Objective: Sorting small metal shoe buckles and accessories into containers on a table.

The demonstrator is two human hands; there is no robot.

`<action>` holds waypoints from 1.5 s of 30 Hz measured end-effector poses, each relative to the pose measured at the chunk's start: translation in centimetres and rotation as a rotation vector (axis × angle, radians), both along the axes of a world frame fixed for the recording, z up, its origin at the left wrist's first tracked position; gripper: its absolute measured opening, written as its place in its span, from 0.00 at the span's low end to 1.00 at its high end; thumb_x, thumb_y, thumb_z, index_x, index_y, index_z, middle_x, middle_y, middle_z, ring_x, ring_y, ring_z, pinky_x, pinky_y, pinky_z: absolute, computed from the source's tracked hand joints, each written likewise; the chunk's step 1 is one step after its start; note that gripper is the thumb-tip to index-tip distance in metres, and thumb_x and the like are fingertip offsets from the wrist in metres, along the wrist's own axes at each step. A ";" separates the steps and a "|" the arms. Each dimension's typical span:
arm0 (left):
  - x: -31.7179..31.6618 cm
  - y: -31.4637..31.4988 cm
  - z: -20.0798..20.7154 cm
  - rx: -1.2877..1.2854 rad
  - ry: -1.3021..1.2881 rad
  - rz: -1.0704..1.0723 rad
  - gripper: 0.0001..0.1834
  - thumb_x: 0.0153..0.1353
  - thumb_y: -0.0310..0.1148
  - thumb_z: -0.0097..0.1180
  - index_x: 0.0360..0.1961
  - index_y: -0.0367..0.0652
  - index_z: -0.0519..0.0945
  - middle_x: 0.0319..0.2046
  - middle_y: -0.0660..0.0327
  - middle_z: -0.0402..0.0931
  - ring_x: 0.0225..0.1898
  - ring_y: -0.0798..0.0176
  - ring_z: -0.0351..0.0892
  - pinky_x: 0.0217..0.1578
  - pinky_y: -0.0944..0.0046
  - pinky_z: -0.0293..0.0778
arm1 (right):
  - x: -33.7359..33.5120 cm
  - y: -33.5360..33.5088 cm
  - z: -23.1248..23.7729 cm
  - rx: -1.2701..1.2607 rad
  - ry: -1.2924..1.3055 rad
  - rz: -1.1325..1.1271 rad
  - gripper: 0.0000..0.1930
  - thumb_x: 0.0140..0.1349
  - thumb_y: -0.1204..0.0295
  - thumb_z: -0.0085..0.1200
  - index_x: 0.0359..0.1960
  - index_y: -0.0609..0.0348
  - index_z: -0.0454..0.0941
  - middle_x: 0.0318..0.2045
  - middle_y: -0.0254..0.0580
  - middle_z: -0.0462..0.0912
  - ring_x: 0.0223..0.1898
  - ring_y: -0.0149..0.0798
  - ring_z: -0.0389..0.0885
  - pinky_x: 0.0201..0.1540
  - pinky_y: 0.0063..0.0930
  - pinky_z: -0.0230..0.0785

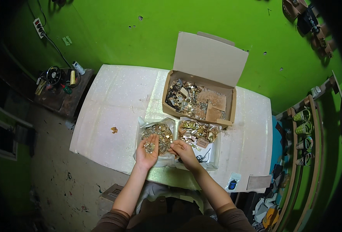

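Note:
My left hand (143,155) is turned palm up, fingers extended and slightly cupped, with a small pile of shiny metallic ornaments (149,147) resting in it. It hovers over the left tray (138,133), which is lined with plastic and heaped with small gold and silver ornaments (162,132). My right hand (185,152) is between the two trays, thumb and fingertips pinched together; whatever they hold is too small to name. Beside it, the right tray (215,158) contains gold buckle-like pieces (194,129), a pinkish rectangular buckle (202,143) and a dark beaded strand (204,157).
Behind the trays an open cardboard box (211,58) holds mixed metal ornaments and brown card pieces. A brown scrap (114,130) lies left on the white sparkly table cover (109,100). A small packet (233,181) and corrugated card (259,181) sit front right. Sandals (303,128) hang on a wooden rack.

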State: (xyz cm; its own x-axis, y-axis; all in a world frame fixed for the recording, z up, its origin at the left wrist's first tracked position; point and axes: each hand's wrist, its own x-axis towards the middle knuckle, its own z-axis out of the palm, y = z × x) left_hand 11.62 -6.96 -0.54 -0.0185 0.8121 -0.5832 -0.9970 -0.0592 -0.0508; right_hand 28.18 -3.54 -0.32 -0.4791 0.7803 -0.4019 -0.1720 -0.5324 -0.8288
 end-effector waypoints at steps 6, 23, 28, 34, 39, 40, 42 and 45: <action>-2.4 0.8 1.1 0.000 0.025 -0.082 0.12 0.58 0.27 0.41 0.39 0.28 0.68 0.43 0.50 0.69 0.50 0.54 0.67 0.52 0.62 0.68 | -2.0 0.6 0.1 -0.049 0.036 -0.179 0.08 0.58 0.73 0.48 0.37 0.64 0.70 0.27 0.37 0.76 0.29 0.27 0.75 0.33 0.15 0.69; -6.1 2.4 1.1 0.141 0.061 -0.487 0.18 0.61 0.30 0.34 0.49 0.32 0.64 0.51 0.52 0.65 0.53 0.57 0.64 0.53 0.62 0.65 | -5.9 0.6 -0.4 0.693 -0.872 -0.177 0.11 0.53 0.76 0.47 0.39 0.63 0.74 0.34 0.52 0.77 0.36 0.49 0.76 0.40 0.31 0.67; -6.0 2.8 -0.6 0.164 0.055 -0.552 0.20 0.62 0.31 0.33 0.54 0.35 0.62 0.53 0.55 0.63 0.53 0.61 0.64 0.53 0.63 0.63 | -8.0 -1.3 3.7 0.953 -0.791 -0.252 0.10 0.51 0.76 0.48 0.35 0.63 0.75 0.36 0.50 0.75 0.38 0.49 0.73 0.42 0.34 0.65; -5.0 2.7 -1.2 0.244 0.107 -0.628 0.22 0.62 0.34 0.31 0.55 0.36 0.60 0.55 0.56 0.61 0.56 0.62 0.60 0.56 0.64 0.56 | -8.4 -2.5 2.5 1.051 -1.038 -0.102 0.08 0.48 0.71 0.53 0.30 0.58 0.76 0.31 0.40 0.75 0.36 0.42 0.73 0.36 0.32 0.67; -5.6 2.7 -1.2 0.221 0.096 -0.639 0.21 0.62 0.34 0.32 0.54 0.36 0.62 0.54 0.56 0.62 0.56 0.63 0.61 0.54 0.66 0.59 | -8.3 -2.3 2.7 0.946 -0.926 -0.156 0.07 0.49 0.72 0.52 0.29 0.60 0.76 0.29 0.43 0.76 0.31 0.44 0.74 0.34 0.29 0.67; -5.6 2.6 -1.0 0.200 0.087 -0.628 0.21 0.62 0.33 0.32 0.54 0.36 0.62 0.54 0.56 0.63 0.55 0.64 0.62 0.53 0.67 0.61 | -8.1 -2.2 2.7 0.827 -0.834 -0.196 0.06 0.50 0.72 0.52 0.29 0.60 0.77 0.28 0.44 0.76 0.30 0.44 0.75 0.33 0.29 0.67; -5.8 2.6 -0.5 0.179 0.079 -0.616 0.20 0.62 0.33 0.32 0.54 0.36 0.63 0.54 0.56 0.63 0.55 0.64 0.63 0.51 0.67 0.63 | -7.7 -1.9 2.9 0.823 -0.810 -0.228 0.07 0.50 0.73 0.52 0.30 0.61 0.76 0.28 0.45 0.76 0.29 0.45 0.75 0.33 0.28 0.67; -5.9 2.5 -0.3 0.180 0.095 -0.627 0.21 0.62 0.33 0.32 0.54 0.36 0.63 0.53 0.57 0.63 0.53 0.64 0.65 0.48 0.69 0.65 | -7.9 -1.9 3.0 0.886 -0.844 -0.224 0.07 0.50 0.72 0.52 0.29 0.61 0.76 0.27 0.45 0.76 0.29 0.45 0.75 0.32 0.29 0.67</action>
